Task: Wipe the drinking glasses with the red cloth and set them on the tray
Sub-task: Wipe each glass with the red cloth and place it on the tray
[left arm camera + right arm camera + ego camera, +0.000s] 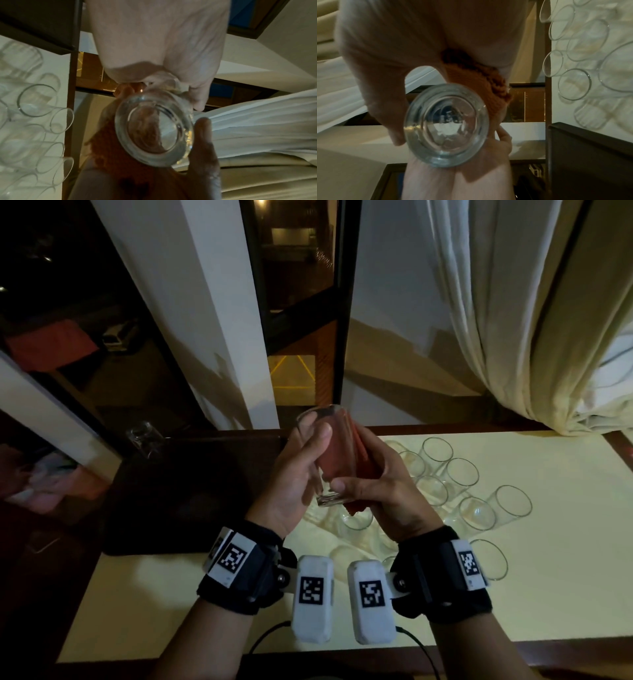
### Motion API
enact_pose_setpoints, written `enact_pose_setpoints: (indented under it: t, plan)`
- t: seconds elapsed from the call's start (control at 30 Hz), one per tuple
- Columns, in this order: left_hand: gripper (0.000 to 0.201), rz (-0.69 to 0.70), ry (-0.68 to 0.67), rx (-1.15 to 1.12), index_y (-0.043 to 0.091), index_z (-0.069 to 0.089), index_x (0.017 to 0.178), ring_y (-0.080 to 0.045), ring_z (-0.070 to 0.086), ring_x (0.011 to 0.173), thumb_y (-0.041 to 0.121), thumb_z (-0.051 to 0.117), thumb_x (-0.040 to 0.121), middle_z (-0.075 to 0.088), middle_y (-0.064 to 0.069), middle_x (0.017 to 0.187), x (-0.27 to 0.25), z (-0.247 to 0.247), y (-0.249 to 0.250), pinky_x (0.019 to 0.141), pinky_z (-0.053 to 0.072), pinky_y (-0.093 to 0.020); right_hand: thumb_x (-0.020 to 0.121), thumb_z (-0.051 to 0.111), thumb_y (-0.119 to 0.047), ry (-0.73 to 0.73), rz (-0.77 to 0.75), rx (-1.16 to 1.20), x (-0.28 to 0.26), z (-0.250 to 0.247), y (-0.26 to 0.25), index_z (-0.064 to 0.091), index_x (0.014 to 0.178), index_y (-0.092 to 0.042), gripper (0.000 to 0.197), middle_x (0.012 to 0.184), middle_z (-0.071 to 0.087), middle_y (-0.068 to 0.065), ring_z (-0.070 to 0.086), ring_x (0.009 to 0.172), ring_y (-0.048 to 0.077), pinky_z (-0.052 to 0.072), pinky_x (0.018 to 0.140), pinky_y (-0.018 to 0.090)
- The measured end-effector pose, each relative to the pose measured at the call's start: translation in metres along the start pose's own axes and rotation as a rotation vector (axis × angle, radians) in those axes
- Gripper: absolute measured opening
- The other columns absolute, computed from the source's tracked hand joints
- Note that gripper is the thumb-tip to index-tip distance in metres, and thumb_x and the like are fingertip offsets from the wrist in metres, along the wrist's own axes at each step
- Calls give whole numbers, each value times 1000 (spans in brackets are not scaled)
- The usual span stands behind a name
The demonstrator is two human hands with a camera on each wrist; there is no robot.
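The head view looks forward and down from above at the pale cream table [513, 594], both hands raised before a dark window. Each wrist view looks along its hand from very near, straight at the thick round base of the clear drinking glass [154, 131] [447, 125]. All three share that glass and the cluster of clear empty tumblers [462, 484] [37, 100] [575, 83].

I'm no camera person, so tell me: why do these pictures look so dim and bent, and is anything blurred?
Head view: dim indoor light, night outside the window; wide lens bows the table edges; the tray is nearly black. Left wrist view: glass base fairly sharp, left hand soft and washed out. Right wrist view: right hand blurred and shadowed, cloth soft.
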State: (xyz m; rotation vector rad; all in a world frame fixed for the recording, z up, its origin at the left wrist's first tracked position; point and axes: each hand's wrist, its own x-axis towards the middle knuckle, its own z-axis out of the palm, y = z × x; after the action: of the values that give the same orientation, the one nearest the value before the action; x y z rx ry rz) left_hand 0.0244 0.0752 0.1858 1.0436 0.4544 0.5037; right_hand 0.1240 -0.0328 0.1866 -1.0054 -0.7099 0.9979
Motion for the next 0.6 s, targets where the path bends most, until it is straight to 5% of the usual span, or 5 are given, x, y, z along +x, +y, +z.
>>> enact_pose_setpoints:
  t: [0.13,0.23,0.33,0.47,0.6]
  plan:
    - [73,-11,-23,58,30,53,131,-14,66,117,62,79,70,67,1,126,2,-3,-1,86,56,-26,61,74,4,-18,24,41,-1,1,0,51,139,-1,82,88,68,3,66,65,9,50,51,18]
    - [49,-38,-4,53,34,58,123,-11,66,115,54,65,79,70,8,120,2,-8,-6,86,55,-25,63,72,4,43,43,47,-2,1,-1,53,137,2,77,83,68,2,65,62,10,48,48,19]
    - [64,-80,45,45,24,48,143,-18,59,128,41,68,85,60,-4,140,6,-11,-4,93,52,-28,61,84,2,105,14,-103,2,-1,2,60,129,-13,73,89,69,2,65,63,12,47,46,25]
    - [68,-68,42,65,21,41,143,-21,58,128,33,71,83,64,-4,134,4,2,-6,105,47,-39,59,81,7,119,-55,-194,5,0,11,56,129,-27,82,122,70,5,69,113,18,58,92,36]
    - [60,-26,48,102,30,45,136,-18,59,127,46,70,84,62,0,133,2,7,-12,108,46,-43,58,86,-7,94,28,-54,0,-2,7,57,135,-10,82,101,69,13,68,77,25,51,51,29]
